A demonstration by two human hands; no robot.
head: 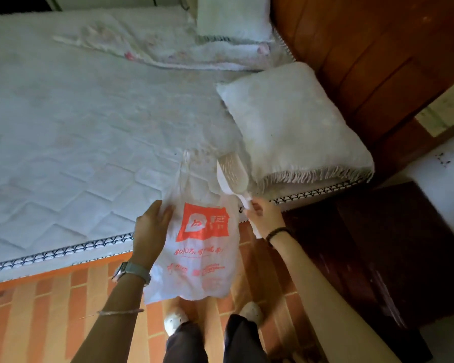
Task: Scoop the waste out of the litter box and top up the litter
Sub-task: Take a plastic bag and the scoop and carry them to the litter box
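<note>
Mattress: a white quilted mattress (63, 127) with dark stitched edging is taken as the landmark; it fills the upper left of the view.
Floor: orange brick-patterned flooring (50, 310) is seen below the mattress's near edge.
Quilt: a folded pale floral quilt (168, 48) is laid on the mattress at its far side.
Left hand: the left hand (151, 229) is raised in front of the mattress's near edge, its fingers closed on the left upper edge of the bag; a grey-strapped wristwatch (131, 271) is worn on that wrist.
Bag: a thin translucent white plastic carrier bag with red print (199, 258) is held hanging across the mattress's near edge, its handles over the mattress and its bottom over the floor.
Shoes: two white shoes (174, 319) are seen on the floor, below the bag.
Scoop: a white slotted plastic litter scoop (232, 174) is held tilted, head up, above the mattress's near right corner, just beside the bag.
Right hand: the right hand (264, 218) is pinched on the scoop's handle, just off the mattress's right corner; a dark bead bracelet (277, 231) is worn.
Pillow: a white fringed square pillow (294, 127) is laid on the mattress's right end.
Headboard: a reddish wooden headboard (364, 61) is set against the mattress's right end.
Cabinet: a dark brown wooden cabinet (364, 244) is placed right of the mattress's near corner.
</note>
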